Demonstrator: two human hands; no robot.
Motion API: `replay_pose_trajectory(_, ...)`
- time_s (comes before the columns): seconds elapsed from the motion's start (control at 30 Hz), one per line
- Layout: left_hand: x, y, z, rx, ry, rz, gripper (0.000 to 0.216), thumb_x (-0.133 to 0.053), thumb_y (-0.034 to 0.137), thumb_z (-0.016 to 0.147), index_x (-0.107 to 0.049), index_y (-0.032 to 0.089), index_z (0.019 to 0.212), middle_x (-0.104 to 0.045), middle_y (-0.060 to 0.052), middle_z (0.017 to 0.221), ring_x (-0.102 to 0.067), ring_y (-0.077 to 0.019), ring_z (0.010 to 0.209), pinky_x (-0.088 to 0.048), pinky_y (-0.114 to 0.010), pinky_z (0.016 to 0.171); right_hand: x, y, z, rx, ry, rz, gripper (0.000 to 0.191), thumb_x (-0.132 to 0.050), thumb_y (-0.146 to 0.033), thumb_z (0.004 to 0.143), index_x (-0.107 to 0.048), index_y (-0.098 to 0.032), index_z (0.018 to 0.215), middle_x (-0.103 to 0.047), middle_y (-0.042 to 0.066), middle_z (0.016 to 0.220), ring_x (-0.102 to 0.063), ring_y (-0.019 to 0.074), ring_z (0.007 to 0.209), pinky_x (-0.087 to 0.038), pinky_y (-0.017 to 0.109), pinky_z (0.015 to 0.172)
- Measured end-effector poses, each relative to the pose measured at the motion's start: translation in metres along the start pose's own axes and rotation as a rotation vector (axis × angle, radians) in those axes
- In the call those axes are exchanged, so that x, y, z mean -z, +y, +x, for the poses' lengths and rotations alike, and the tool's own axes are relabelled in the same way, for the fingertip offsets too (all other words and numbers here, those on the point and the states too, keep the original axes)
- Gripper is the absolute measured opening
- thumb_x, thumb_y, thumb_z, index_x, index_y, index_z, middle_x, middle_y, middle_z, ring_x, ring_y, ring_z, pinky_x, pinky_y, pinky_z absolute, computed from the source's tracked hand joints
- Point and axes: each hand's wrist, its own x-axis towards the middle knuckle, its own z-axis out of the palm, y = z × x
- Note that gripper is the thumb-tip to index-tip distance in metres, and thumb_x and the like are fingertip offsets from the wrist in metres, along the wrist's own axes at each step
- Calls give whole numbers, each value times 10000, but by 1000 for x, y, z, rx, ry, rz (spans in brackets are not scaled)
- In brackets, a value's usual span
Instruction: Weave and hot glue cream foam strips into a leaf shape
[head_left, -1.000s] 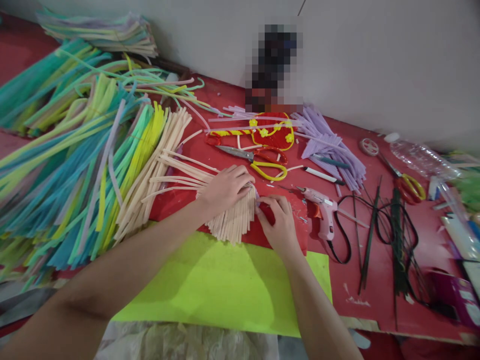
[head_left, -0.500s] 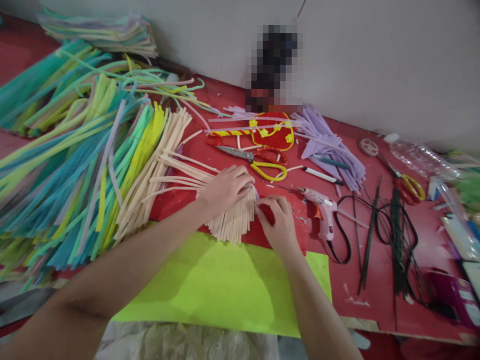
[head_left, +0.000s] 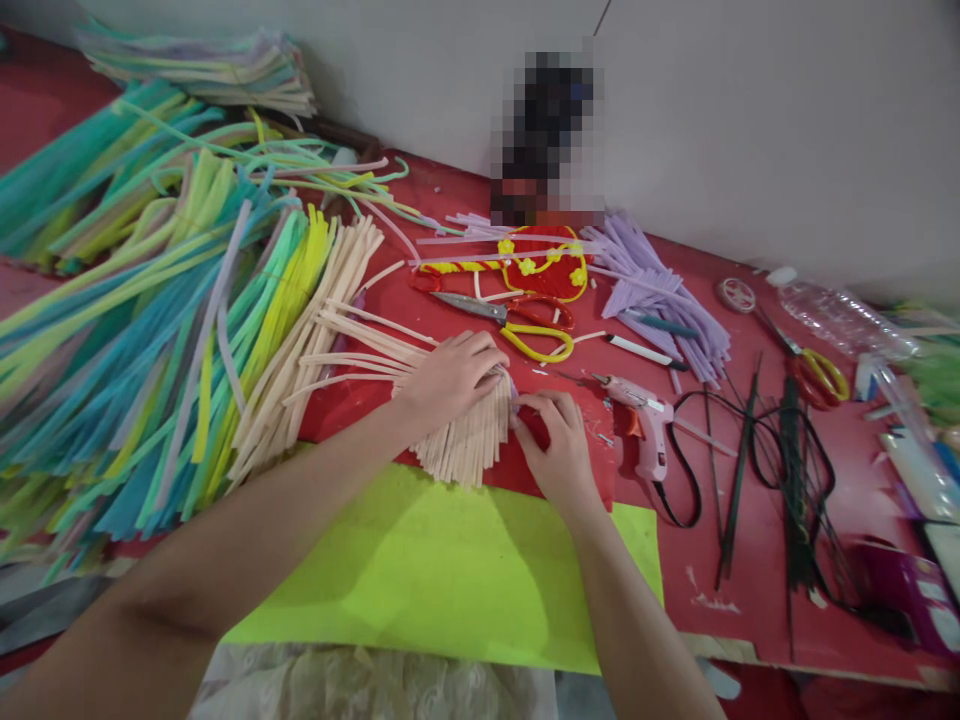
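Note:
My left hand (head_left: pixel 448 378) lies palm down on a row of cream foam strips (head_left: pixel 465 445) set side by side on a red sheet (head_left: pixel 559 400), its fingers pressed on their upper ends. Just to the right, my right hand (head_left: pixel 559 445) is curled, and its thumb and fingers pinch something small and pale purple at the right edge of the row. I cannot make out what that piece is. More loose cream strips (head_left: pixel 330 330) fan out to the left of my left hand.
A big pile of blue, green and yellow foam strips (head_left: pixel 142 330) covers the left. A lime sheet (head_left: pixel 442 570) lies in front. Behind are red-and-yellow scissors (head_left: pixel 517 318), purple strips (head_left: pixel 660 300), a pink glue gun (head_left: pixel 645 420), dark wires (head_left: pixel 787 470), other scissors (head_left: pixel 814 365) and a plastic bottle (head_left: pixel 840 315).

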Motion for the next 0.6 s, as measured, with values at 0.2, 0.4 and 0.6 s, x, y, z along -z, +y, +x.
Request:
replay_pose_trajectory(0.2, -1, 0, 0, -1, 2, -8, 177, -477, 224, 933, -595, 158, 1047, -604, -68, 1033, -547, -201, 961, -446, -344, 843, 0, -2, 1, -3, 1, -10, 207, -501, -248, 903, -592, -261, 1089, -548, 81, 1008, -531, 241, 957, -450, 421, 853)
replay_pose_trajectory(0.4, 1, 1, 0, 2, -7, -3, 170, -480, 217, 931, -598, 156, 1038, -605, -65, 1032, -546, -203, 958, -440, -340, 848, 0, -1, 1, -6, 0, -1, 174, -510, -230, 895, -593, -268, 1044, -550, 73, 997, -537, 239, 951, -448, 428, 855)
replay_pose_trajectory(0.6, 0, 1, 0, 8, 1, -15, 176, -467, 216, 934, -601, 163, 1034, -607, -65, 1028, -551, -202, 962, -444, -349, 854, 0, -1, 1, -11, 0, 7, 128, -510, -228, 892, -577, -254, 998, -566, 75, 1005, -538, 244, 964, -446, 438, 863)
